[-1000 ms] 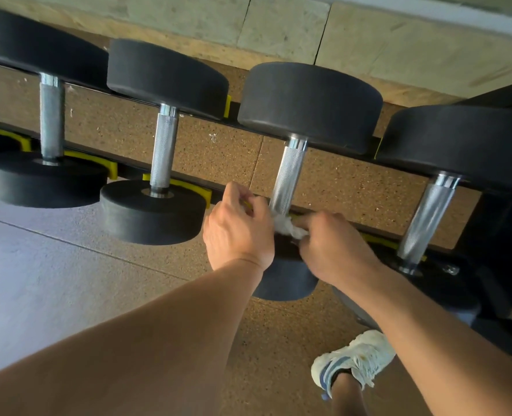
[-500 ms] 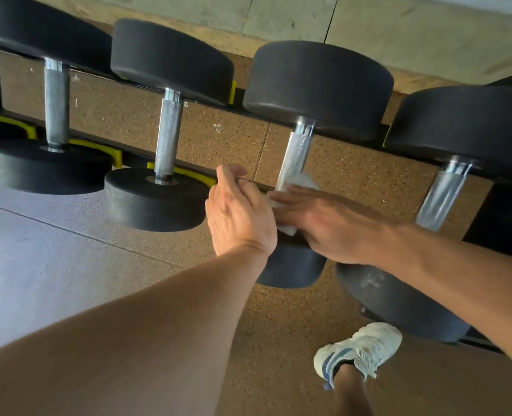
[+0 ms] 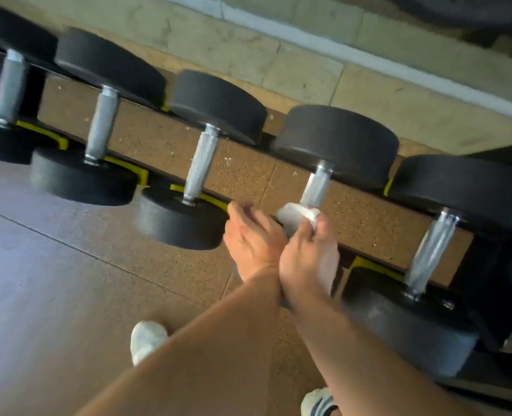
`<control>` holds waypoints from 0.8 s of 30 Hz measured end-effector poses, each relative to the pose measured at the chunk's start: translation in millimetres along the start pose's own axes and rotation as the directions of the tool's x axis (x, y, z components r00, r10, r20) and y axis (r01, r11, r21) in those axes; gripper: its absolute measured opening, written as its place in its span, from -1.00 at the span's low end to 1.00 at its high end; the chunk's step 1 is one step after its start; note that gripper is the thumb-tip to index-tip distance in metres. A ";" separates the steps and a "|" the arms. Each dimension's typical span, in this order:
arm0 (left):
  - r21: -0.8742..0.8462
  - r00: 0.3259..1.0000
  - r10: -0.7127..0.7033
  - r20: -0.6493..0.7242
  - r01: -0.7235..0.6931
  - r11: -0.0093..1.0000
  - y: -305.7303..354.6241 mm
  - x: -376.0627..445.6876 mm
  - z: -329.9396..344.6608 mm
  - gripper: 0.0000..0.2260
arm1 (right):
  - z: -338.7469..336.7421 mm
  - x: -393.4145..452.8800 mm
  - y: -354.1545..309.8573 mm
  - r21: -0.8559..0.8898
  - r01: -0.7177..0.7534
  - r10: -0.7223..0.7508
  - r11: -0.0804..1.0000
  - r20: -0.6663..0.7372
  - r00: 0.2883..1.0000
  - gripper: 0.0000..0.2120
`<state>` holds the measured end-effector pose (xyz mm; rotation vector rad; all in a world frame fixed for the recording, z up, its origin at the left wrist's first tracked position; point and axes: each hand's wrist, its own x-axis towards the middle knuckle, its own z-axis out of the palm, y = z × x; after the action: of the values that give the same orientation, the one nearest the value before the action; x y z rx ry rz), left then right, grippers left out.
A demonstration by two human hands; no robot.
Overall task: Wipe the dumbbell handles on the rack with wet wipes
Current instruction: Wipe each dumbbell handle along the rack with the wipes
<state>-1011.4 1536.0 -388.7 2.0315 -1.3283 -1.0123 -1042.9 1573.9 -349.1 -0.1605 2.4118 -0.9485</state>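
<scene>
5 dumbbells sit side by side on the rack (image 3: 365,264), which runs from the far left down toward the near right, each with 1 black head on the near rail and 1 on the far rail, so every handle's long axis crosses the rack, near end to far end, tilted slightly to the right. Brown speckled flooring shows through the gaps between handles, and those gaps are the free room for a hand. The 4th handle (image 3: 317,187) from the left has the wet wipe (image 3: 293,216) bunched against its near end. The right hand (image 3: 308,259) grips the wipe, fingers curled round it. The left hand (image 3: 253,238) rests just beside it on the left, touching the right hand, fingers bent over the near rail; whether they clasp anything I cannot tell. The 3rd handle (image 3: 202,163) stands bare to the left. 2 white shoes (image 3: 146,340) stand on the near floor.
</scene>
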 end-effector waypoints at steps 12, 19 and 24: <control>0.140 0.867 -0.027 0.498 -0.049 0.989 -44.6 79.5 -167.1 -0.91 | 42.5 -14.6 2.6 -0.596 0.187 -0.344 0.781 -0.161 0.925 -0.71; 0.296 0.812 0.109 0.573 -0.329 0.897 -11.2 169.4 -182.7 -0.90 | 46.1 -21.7 -11.8 -0.650 0.119 -0.330 0.750 -0.214 0.919 -0.77; 0.335 0.857 0.136 0.498 -0.334 0.881 9.4 191.1 -128.7 -0.93 | 45.7 -19.8 -11.5 -0.646 0.148 -0.341 0.749 -0.184 0.922 -0.69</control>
<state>-866.2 1358.5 -364.3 1.8906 -2.1535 -1.2253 -1003.1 1543.9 -360.6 -0.6403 2.9625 -0.2284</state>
